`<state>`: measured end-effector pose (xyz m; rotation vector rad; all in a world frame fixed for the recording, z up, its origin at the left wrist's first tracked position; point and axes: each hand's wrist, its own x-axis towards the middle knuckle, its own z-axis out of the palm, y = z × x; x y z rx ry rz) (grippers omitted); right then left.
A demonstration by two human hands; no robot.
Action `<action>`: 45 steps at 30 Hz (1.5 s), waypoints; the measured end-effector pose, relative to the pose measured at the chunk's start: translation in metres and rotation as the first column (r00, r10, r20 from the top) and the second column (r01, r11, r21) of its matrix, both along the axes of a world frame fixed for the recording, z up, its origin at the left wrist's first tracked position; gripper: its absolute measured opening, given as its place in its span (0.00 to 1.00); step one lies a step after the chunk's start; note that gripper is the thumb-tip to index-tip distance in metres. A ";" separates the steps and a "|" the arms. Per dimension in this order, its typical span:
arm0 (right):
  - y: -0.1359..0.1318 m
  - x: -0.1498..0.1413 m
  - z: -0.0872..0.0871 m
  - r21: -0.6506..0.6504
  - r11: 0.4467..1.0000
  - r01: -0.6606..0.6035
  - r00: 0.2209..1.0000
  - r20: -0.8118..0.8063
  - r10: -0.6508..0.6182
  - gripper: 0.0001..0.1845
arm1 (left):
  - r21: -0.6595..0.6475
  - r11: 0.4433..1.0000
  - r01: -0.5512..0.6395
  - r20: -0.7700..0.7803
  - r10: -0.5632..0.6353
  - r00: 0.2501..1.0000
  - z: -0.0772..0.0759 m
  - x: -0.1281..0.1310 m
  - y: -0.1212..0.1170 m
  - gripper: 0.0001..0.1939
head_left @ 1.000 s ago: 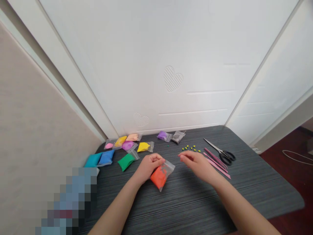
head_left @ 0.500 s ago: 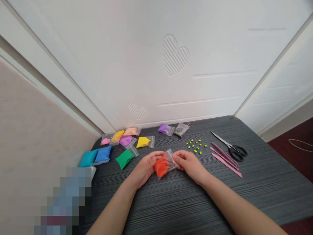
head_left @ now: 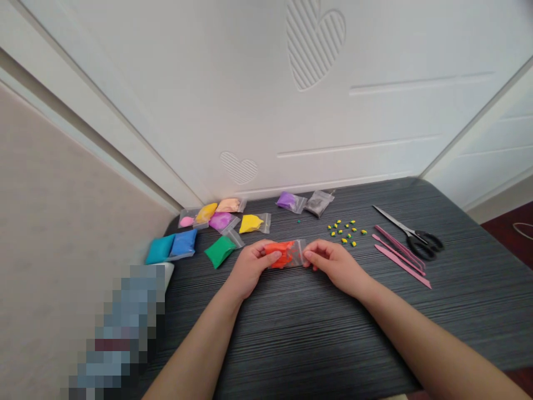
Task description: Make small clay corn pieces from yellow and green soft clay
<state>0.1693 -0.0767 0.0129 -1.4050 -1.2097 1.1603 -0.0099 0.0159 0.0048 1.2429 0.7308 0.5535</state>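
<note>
Between my two hands is a small clear zip bag of orange-red clay [head_left: 282, 254], held level above the dark table [head_left: 316, 333]. My left hand [head_left: 252, 268] is closed on its filled end, with the thumb lying across the front. At the other end, the fingertips of my right hand [head_left: 331, 261] pinch the clear zip edge. Just left of my left hand lies a bag of green clay [head_left: 220, 251]. Several tiny yellow-and-green pieces [head_left: 344, 240] are scattered beyond my right hand.
Bags of yellow [head_left: 251, 223], purple [head_left: 286, 200], grey [head_left: 318, 204] and blue clay [head_left: 183, 244] lie along the back and left. Pink modelling tools [head_left: 403, 265] and black-handled scissors [head_left: 420, 244] are at the right. A white panelled surface [head_left: 208, 100] stands behind the table.
The orange-red bag has turned from tilted to level, and my left thumb now lies over its front. The whole view has shifted slightly, with the table items higher and further right.
</note>
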 end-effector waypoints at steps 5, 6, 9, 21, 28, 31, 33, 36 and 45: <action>-0.002 -0.001 -0.001 0.033 0.999 -0.005 0.996 0.095 0.001 0.08 | -0.008 1.000 0.022 0.025 -0.022 0.999 0.000 -0.001 0.001 0.10; -0.002 -0.002 -0.001 0.031 0.999 -0.010 0.995 0.096 0.007 0.08 | -0.007 1.000 0.017 0.035 -0.017 0.999 0.000 0.000 0.001 0.11; -0.002 -0.003 -0.002 0.030 0.999 -0.024 0.995 0.098 0.021 0.08 | 0.027 1.000 -0.013 0.042 0.012 0.999 -0.001 0.000 0.000 0.12; -0.001 -0.004 -0.002 0.034 0.999 -0.017 0.996 0.088 0.014 0.07 | -0.015 1.000 -0.023 0.066 0.024 0.998 -0.003 0.000 -0.001 0.12; 0.000 -0.001 -0.001 0.031 1.000 -0.004 0.999 0.043 0.003 0.06 | -0.154 0.988 -0.002 0.156 0.026 0.987 0.000 0.002 -0.001 0.15; 0.000 -0.001 -0.002 0.034 0.999 -0.007 0.999 0.043 0.006 0.07 | -0.120 0.993 -0.003 0.145 0.021 0.989 -0.003 0.004 -0.001 0.15; 0.000 -0.001 -0.002 0.037 0.999 0.003 0.999 0.053 -0.005 0.07 | -0.102 0.994 -0.032 0.147 0.047 0.988 -0.003 0.005 -0.002 0.15; 0.000 -0.003 -0.003 0.053 0.998 0.039 0.997 0.068 -0.043 0.07 | -0.074 0.996 -0.055 0.132 0.065 0.989 -0.001 0.005 -0.003 0.15; 0.000 -0.005 -0.002 0.056 0.995 0.085 0.993 0.078 -0.089 0.08 | 0.080 0.997 -0.024 -0.004 0.024 1.000 0.000 0.007 -0.005 0.13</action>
